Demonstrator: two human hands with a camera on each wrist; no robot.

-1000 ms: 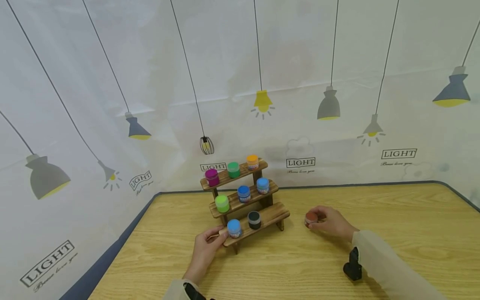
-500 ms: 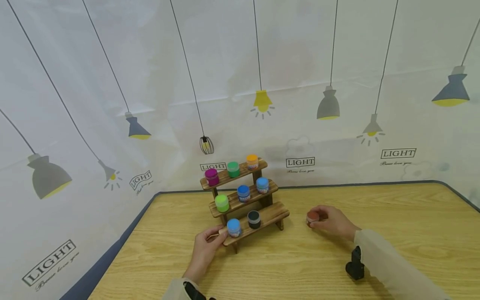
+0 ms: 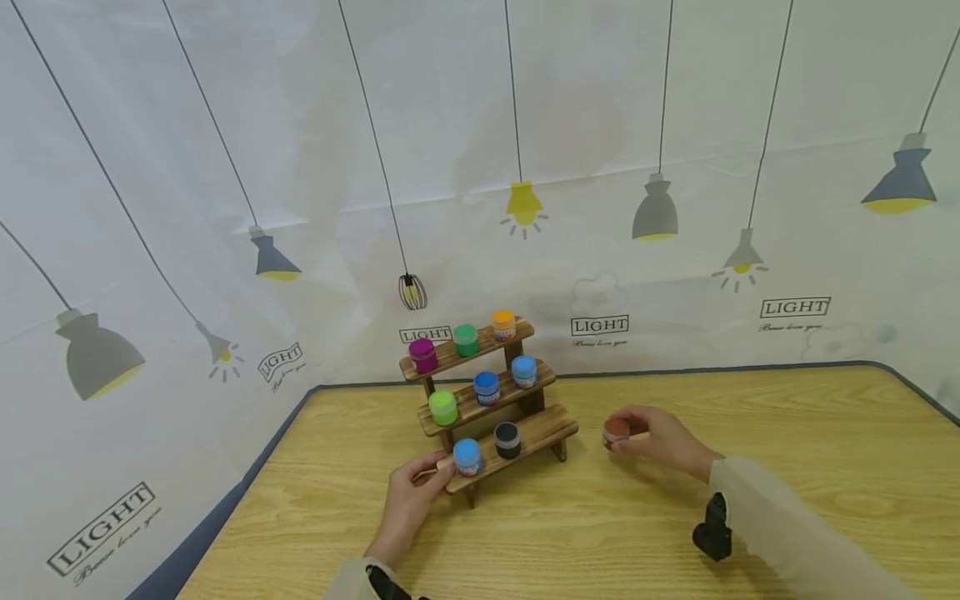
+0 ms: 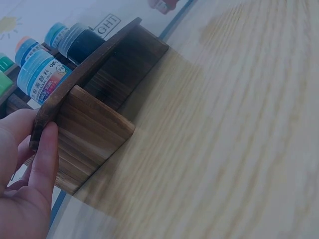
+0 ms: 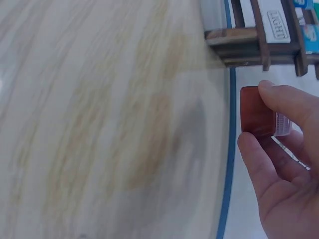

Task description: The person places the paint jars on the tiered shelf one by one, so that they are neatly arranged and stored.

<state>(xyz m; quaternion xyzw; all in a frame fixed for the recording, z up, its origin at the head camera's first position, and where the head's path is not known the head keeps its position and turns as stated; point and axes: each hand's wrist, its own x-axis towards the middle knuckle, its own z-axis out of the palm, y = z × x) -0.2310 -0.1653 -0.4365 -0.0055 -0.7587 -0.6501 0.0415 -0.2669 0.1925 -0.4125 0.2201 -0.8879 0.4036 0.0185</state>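
A three-tier wooden shelf stands on the table, holding small paint jars. My left hand pinches the left end of its lowest tier, thumb above and fingers below, as the left wrist view shows. On that tier sit a light blue paint jar and a black paint jar; its right end is bare. My right hand holds a reddish-brown paint jar between thumb and fingers, to the right of the shelf. The jar's clear ridged lid shows in the right wrist view.
The middle tier bears a lime green jar, a dark blue jar and a light blue one. Purple, green and orange jars line the top tier. A lamp-printed backdrop rises behind the wooden table.
The right hand with the brown jar shifts slightly right, then back left toward the shelf. My left hand keeps its grip, and the shelf stays in place.
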